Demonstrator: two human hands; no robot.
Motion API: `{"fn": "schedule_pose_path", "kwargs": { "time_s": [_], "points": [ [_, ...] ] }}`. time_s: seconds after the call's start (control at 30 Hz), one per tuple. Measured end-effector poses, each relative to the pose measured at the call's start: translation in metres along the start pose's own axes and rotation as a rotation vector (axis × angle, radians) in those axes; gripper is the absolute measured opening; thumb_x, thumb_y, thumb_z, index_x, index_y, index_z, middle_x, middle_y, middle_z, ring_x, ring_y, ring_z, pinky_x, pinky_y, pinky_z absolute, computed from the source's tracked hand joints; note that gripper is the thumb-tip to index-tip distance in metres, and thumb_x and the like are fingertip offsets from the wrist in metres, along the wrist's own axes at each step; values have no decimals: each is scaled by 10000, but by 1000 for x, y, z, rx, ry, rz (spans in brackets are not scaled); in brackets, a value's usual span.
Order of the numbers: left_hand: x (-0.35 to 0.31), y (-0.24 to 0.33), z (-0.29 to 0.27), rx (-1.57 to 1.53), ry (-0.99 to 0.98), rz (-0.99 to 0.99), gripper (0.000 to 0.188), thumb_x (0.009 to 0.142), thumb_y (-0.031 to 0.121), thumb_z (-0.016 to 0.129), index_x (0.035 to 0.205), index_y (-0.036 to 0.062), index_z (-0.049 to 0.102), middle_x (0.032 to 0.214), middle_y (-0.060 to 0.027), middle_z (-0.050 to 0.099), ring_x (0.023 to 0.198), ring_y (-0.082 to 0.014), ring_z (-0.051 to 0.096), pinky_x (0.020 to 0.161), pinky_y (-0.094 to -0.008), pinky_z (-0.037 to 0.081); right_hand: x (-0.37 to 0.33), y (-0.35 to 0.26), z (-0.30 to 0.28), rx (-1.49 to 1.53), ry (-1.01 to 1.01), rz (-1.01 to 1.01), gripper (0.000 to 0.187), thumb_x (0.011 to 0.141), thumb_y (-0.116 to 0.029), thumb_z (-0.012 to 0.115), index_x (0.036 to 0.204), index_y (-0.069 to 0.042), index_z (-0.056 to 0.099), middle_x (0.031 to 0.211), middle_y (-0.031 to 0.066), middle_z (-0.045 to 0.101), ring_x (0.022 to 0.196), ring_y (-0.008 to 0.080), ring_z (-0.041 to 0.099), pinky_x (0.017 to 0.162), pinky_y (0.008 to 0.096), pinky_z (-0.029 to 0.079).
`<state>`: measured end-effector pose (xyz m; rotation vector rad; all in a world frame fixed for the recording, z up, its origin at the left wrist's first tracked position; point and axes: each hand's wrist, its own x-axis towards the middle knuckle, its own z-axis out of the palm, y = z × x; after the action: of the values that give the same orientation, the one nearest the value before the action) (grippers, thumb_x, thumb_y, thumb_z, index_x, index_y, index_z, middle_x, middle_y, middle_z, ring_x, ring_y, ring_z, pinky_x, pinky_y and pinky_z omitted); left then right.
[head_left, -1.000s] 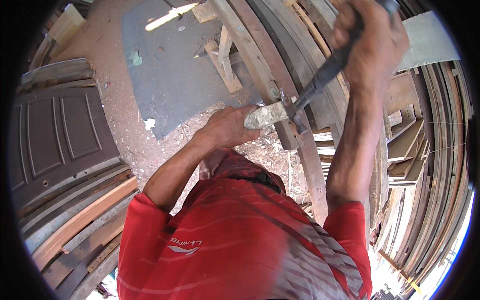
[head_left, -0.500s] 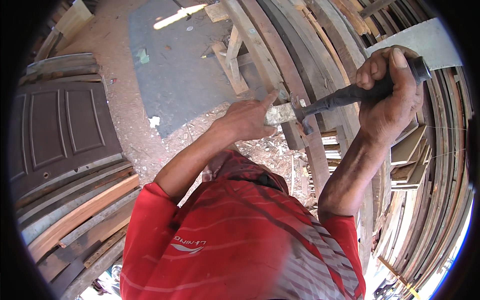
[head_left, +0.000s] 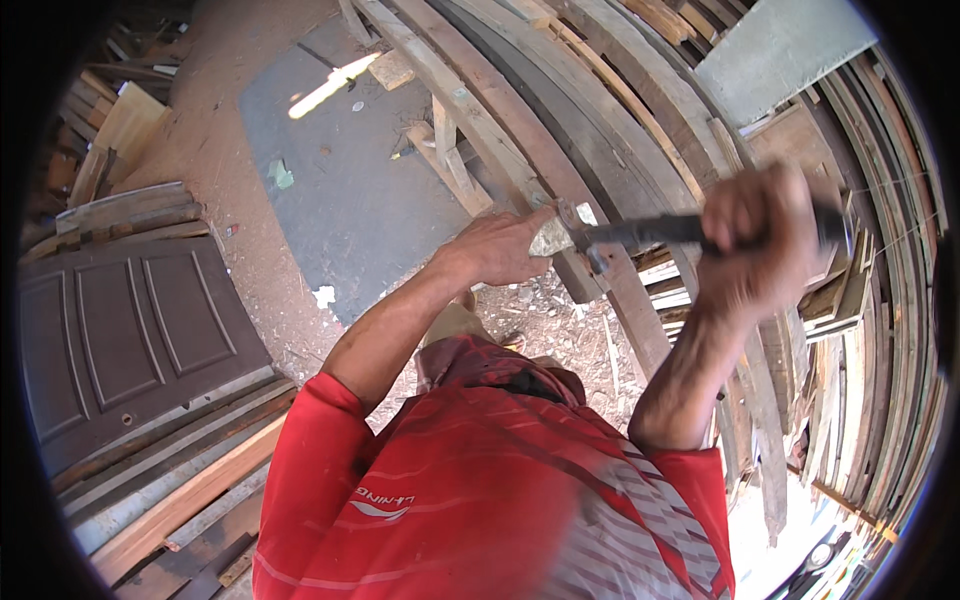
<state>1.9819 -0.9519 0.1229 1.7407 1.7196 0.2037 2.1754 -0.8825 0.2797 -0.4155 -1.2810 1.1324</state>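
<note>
My right hand, smeared by motion, is wrapped round the black handle of a hammer. The handle runs nearly level across the picture, its head at the left end. Close by that head, my left hand grips a pale, worn block, index finger stretched along its far side. The block rests at the near end of a long wooden beam. Whether the hammer head touches the block or sits just beside it, I cannot tell.
More long planks lie alongside the beam, running away from me. A dark panelled door lies on stacked boards at left. A grey sheet covers part of the littered ground. Stacked timber and a pale flat panel are at right.
My right hand has dropped relative to the hammer head, so the handle has gone from slanting up to nearly level. My left hand keeps its grip on the block. The whole view has shifted.
</note>
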Motion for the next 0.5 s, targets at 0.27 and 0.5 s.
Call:
{"fn": "schedule_pose_path", "kwargs": {
  "time_s": [0.27, 0.5],
  "points": [
    [-4, 30, -16, 125, -28, 52, 819, 909, 306, 679, 1616, 199, 278, 1002, -238, 688, 989, -385, 676, 904, -496, 528, -57, -20, -90, 156, 7, -253, 200, 1030, -229, 523, 893, -95, 469, 583, 7, 405, 435, 95, 427, 436, 260, 406],
    [-57, 41, -3, 130, -29, 27, 836, 873, 310, 703, 1605, 254, 303, 1215, -229, 671, 1093, -436, 657, 964, -505, 517, -74, -39, -70, 163, -165, -51, 277, 951, -193, 724, 919, -45, 492, 585, 42, 504, 428, 135, 484, 379, 290, 394]
  ]
}}
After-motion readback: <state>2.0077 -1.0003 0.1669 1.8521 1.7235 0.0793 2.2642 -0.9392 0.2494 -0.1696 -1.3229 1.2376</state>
